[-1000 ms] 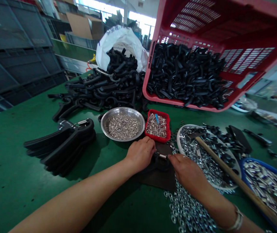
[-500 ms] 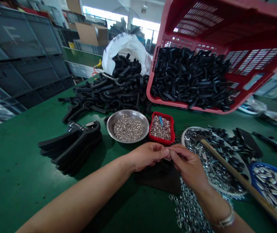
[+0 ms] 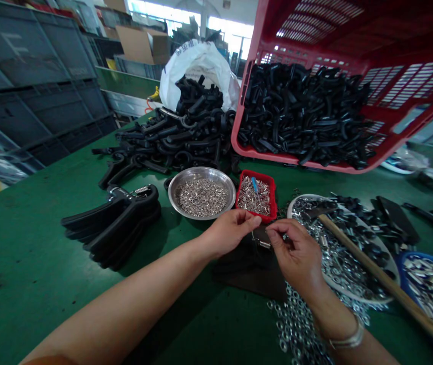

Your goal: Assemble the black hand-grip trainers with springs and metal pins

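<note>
My left hand [image 3: 229, 230] is closed in a pinch just in front of the small red tray [image 3: 256, 194] of metal pins; what it pinches is too small to name. My right hand [image 3: 291, 252] is closed on one end of a small metal spring [image 3: 264, 244], held above a dark mat [image 3: 254, 266] on the green table [image 3: 30, 263]. The two hands are a few centimetres apart. A round steel bowl [image 3: 201, 192] of small silver parts stands left of the red tray.
A stack of assembled black hand grippers [image 3: 113, 223] lies at left. Loose black handles [image 3: 186, 134] are heaped before a white bag [image 3: 201, 66]. A tilted red crate [image 3: 338, 96] holds more handles. A hammer [image 3: 383, 284] rests across a white plate [image 3: 343, 248] of rings; a blue bowl [image 3: 432, 291] stands at right.
My hands rose from the mat, met in front of the red tray, then drew slightly apart. The spring now hangs from my right hand's fingers.
</note>
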Motion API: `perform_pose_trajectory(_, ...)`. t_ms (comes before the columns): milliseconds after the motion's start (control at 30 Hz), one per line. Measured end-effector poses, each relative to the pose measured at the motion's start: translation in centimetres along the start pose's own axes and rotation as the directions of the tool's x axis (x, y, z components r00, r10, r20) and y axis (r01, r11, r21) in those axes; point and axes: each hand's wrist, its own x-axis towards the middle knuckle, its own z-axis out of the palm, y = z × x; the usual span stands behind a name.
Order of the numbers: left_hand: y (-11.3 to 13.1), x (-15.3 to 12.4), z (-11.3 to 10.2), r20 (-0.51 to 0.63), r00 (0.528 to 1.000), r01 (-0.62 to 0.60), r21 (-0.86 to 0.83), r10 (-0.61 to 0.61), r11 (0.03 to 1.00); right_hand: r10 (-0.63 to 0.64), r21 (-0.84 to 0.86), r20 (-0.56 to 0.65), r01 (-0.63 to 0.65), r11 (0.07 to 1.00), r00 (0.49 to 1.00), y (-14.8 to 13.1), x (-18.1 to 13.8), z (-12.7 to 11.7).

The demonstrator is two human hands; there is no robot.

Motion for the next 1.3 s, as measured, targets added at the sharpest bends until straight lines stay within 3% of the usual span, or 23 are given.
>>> perform_pose_trajectory(33,0.0,0.1,-0.5,-0.066,0.994,-0.072,0.204,0.087,0.976,-0.049,-0.099,0.060,0.055,0.994,0.997,0.2,-0.3,0.0)
perform_pose_trajectory(100,-0.1,0.3,-1.2,-0.101,0.974,-0.113,0.555,0.201,0.824,-0.101,-0.255,0.209,0.154,0.955,0.973,0.7,-1.0,0.2)
perform_pose_trajectory(167,-0.3,0.3,-1.4,-0.066,0.977,-0.085,0.745,0.200,0.661,-0.099,-0.335,0.283,0.194,0.922,0.954,1.1,-1.8,0.7)
perform_pose_trajectory(233,-0.6,0.2,-1.2,-0.036,0.986,-0.064,0.827,0.166,0.559,-0.098,-0.357,0.266,0.193,0.914,0.959,1.3,-2.4,1.1)
perform_pose_trajectory(433,-1.6,0.2,-0.6,0.027,0.987,-0.098,0.886,0.161,0.454,-0.125,-0.350,0.183,0.184,0.919,0.975,1.4,-3.0,1.8)
perform_pose_trajectory(633,-1.7,0.1,-0.5,0.016,0.981,-0.108,0.876,0.194,0.469,-0.202,-0.485,0.194,0.273,0.831,0.960,1.0,-3.3,1.9)
perform_pose_trajectory(767,-1.7,0.2,-0.5,0.017,0.982,-0.109,0.863,0.188,0.494,-0.204,-0.611,0.279,0.338,0.716,0.938,0.0,-3.2,2.0)
perform_pose_trajectory(867,-1.7,0.2,-0.6,-0.011,0.979,-0.104,0.830,0.203,0.549,-0.186,-0.633,0.337,0.368,0.681,0.923,-0.5,-3.2,1.9)
perform_pose_trajectory(1000,-1.9,0.3,-0.5,0.008,0.973,-0.146,0.800,0.232,0.583,-0.184,-0.524,0.376,0.372,0.766,0.908,-0.3,-3.9,1.1)
perform_pose_trajectory(1133,-2.3,0.4,0.2,0.137,0.943,-0.283,0.809,0.303,0.515,-0.161,-0.415,0.399,0.334,0.846,0.903,0.7,-5.3,0.1)
perform_pose_trajectory(1300,-2.3,0.3,0.9,0.187,0.936,-0.314,0.824,0.297,0.472,-0.173,-0.339,0.334,0.290,0.895,0.926,1.6,-6.1,-0.2)
